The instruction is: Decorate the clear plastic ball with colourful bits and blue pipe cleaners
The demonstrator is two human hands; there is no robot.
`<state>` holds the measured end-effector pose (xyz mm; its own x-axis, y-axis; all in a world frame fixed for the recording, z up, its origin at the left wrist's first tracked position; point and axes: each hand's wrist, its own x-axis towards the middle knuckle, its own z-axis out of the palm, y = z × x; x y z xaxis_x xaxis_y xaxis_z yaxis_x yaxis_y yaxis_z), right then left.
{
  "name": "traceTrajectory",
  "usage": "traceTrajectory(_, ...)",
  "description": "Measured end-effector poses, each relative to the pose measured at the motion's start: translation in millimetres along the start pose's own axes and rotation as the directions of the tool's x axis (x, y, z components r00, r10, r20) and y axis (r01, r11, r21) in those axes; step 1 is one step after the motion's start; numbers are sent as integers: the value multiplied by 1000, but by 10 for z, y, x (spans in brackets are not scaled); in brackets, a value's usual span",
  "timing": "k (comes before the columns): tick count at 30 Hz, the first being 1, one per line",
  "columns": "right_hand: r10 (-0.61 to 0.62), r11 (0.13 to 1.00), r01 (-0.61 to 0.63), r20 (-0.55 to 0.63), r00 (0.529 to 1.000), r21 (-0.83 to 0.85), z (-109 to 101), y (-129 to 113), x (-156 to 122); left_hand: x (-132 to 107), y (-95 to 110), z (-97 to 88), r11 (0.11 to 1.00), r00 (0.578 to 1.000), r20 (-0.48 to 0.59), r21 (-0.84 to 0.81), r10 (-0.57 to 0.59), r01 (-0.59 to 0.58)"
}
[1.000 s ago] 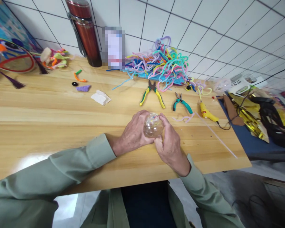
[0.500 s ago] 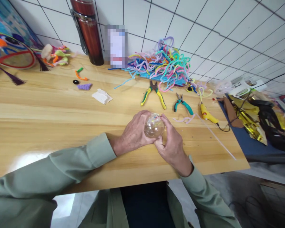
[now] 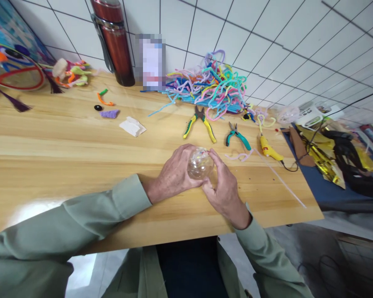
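Clear ball [image 3: 200,166] at frame centre. Left hand [image 3: 174,173] clasped round its left side; right hand [image 3: 222,188] pinching its right edge. Yellow-handled pliers [image 3: 199,113] lie upper centre, teal-handled pliers [image 3: 243,140] right of them.

Ball [image 3: 200,166] between left hand [image 3: 175,171], right hand [image 3: 224,189]; pipe cleaners [image 3: 219,89] behind; glue gun [image 3: 270,150] right.

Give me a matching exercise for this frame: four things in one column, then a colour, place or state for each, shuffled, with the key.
1. Clear ball
2. Glue gun
3. Flask
4. Smaller pliers

A. Teal-handled
B. Standing by the tiled wall
C. Between the left hand and the right hand
D. Yellow-bodied, lying on the table

Pairs: 1-C, 2-D, 3-B, 4-A
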<state>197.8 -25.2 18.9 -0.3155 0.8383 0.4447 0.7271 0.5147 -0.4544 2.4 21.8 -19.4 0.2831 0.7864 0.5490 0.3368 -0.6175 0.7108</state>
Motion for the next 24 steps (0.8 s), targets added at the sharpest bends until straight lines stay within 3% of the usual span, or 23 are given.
traceTrajectory(10, -38, 998, 37, -21, 999, -49, -94, 85, 52, 1, 5, 16, 999, 1000, -18, 48, 19, -18)
traceTrajectory(16, -147, 973, 99, -227, 963, -211, -169, 123, -13, -1, 15, 0, 996, 1000, -10, 84, 16, -15)
traceTrajectory(24, -224, 952, 165, -220, 949, -258, -118, 37, 7, 13, 11, 11, 995, 998, -15, 77, 69, -68)
